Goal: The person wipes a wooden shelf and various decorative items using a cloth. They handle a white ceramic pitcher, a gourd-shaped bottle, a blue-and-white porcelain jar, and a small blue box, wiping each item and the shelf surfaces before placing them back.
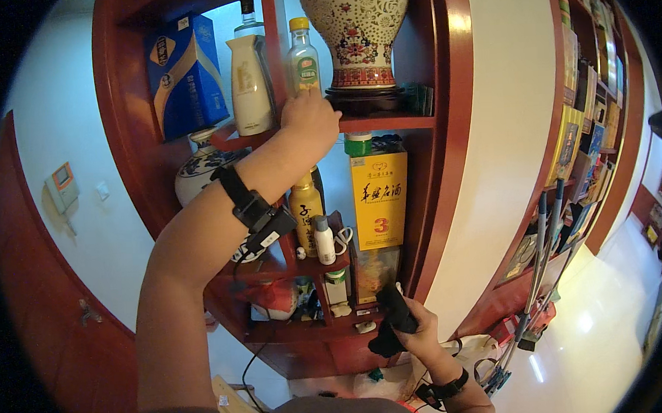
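Observation:
My left hand (311,117) is raised to the upper shelf, in front of the lower part of a clear bottle (302,51) with a yellow cap and a green label. The fingers are curled and partly hidden, so I cannot tell whether they grip the bottle. To its left stands a cream ceramic bottle (251,88); to its right, a patterned openwork porcelain vase (357,36) rests on a dark base (366,101). Lower down, my right hand (422,325) holds a black cloth-like object (392,317) in front of the lower shelves.
The red wooden shelf unit (457,145) also carries a blue box (192,79), a yellow box (380,199), a gold bottle (305,218) and a small white spray bottle (325,243). Long poles (538,253) lean at the right. Bags (475,347) lie on the floor.

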Available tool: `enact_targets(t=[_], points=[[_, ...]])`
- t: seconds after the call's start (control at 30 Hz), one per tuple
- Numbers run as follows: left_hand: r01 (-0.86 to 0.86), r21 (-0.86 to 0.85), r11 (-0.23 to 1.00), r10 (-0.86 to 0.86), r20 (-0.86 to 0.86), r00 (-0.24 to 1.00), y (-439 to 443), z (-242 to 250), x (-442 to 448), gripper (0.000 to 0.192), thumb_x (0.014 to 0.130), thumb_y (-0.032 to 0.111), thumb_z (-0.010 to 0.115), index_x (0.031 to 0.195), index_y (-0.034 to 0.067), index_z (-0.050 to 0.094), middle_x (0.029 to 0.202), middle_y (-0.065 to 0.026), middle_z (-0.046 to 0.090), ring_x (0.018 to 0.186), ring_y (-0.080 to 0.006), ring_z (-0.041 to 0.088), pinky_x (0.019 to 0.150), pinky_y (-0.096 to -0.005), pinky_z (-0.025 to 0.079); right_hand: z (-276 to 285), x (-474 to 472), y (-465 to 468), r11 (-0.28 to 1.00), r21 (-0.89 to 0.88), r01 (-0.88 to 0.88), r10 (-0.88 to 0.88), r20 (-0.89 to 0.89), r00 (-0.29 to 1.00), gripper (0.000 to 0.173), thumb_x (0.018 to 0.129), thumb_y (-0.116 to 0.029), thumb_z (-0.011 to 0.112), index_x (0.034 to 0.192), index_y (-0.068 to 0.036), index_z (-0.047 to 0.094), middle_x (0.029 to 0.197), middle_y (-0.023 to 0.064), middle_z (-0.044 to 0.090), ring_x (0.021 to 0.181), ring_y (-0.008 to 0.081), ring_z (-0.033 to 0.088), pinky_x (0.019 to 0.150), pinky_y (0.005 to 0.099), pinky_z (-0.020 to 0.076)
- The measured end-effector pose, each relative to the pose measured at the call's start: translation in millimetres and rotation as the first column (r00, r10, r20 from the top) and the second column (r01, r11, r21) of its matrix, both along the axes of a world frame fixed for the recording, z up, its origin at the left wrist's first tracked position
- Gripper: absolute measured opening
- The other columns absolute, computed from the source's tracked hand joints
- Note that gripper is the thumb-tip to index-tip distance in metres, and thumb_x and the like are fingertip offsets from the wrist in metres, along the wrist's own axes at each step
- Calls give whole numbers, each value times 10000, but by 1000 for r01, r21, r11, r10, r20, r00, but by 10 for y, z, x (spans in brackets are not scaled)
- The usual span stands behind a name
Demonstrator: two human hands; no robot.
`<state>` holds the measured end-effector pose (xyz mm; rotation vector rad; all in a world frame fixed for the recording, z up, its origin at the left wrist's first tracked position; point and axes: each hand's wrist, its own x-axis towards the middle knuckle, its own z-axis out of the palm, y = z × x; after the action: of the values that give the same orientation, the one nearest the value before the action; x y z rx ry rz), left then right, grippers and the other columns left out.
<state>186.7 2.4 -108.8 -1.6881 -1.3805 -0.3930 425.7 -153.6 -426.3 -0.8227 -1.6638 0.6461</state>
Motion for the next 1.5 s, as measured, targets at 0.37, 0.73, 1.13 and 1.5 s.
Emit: enact_targets(t=[0.37,0.73,1.13,1.5], points=[[-173,-487,856,160,-69,985,192,304,159,287,887,114,551,1063,-11,741,1155,-188,686,1059,-399,649,864,-484,547,-34,-80,46,999,-31,-33,31,-46,998,444,787,13,699,1226,4,631,977,108,704,889,161,669,802,295,535],[-81,-588,804,130,41,991,881,378,-6,317,862,128,515,1021,-24,743,1120,-238,692,1033,-404,662,889,-494,510,-92,48,152,998,-65,-26,20,-93,995,398,803,28,695,1197,25,638,961,125,713,877,173,687,785,312,550],[12,-377,926,-1,31,1000,-31,415,133,264,837,71,594,1038,3,751,1108,-232,701,1021,-398,686,853,-497,557,-117,-8,215,950,-284,-133,136,-10,991,440,835,-42,718,1252,22,596,1005,116,700,923,173,644,848,311,513],[509,368,778,-597,182,781,-1711,-393,-1512,373,822,-84,530,1124,71,686,906,-123,714,848,-189,710,728,-333,560,-524,-324,392,414,-780,-469,226,-411,883,474,1005,-336,543,1349,-10,529,1241,106,613,1107,223,585,992,334,445]])
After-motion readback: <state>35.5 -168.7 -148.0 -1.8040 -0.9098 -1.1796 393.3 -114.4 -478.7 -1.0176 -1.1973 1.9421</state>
